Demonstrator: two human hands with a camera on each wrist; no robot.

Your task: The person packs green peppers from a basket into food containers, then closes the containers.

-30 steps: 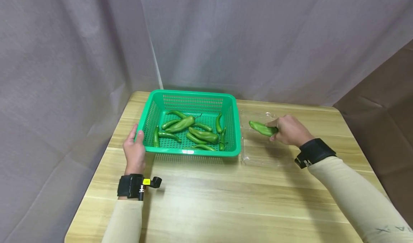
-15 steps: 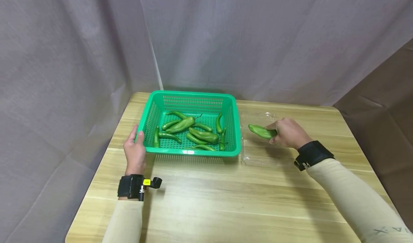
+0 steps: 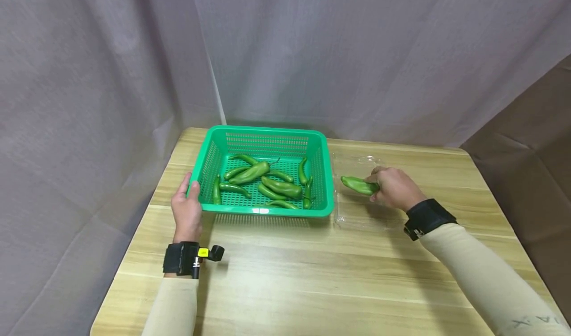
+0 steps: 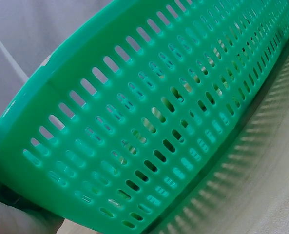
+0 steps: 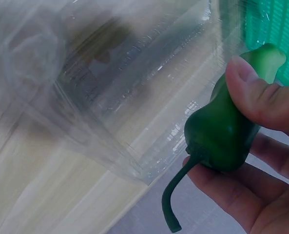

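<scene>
My right hand [image 3: 394,186] grips a large green pepper [image 3: 358,185] over a clear plastic box [image 3: 357,219]. In the right wrist view the thumb presses one side of the pepper [image 5: 222,126] and the fingers wrap beneath it; its curved stem points down and left. My left hand [image 3: 186,212] holds the left side of a green plastic basket [image 3: 267,210], thumb at the rim, fingers along the outer wall. Several green peppers [image 3: 252,173], large and slender, lie spread on the basket's floor. The left wrist view shows mostly the slotted basket wall [image 4: 149,97] with a bit of the hand [image 4: 17,222].
The wooden table [image 3: 276,276] carries the basket at its back left, with the clear box close against the basket's right side. A grey curtain [image 3: 312,53] hangs behind the table's far edge. Black straps with small cameras [image 3: 180,258] sit on both wrists.
My right hand, with the pepper in it, has shifted slightly left and toward me over the clear box. The left hand and the basket stay almost where they were.
</scene>
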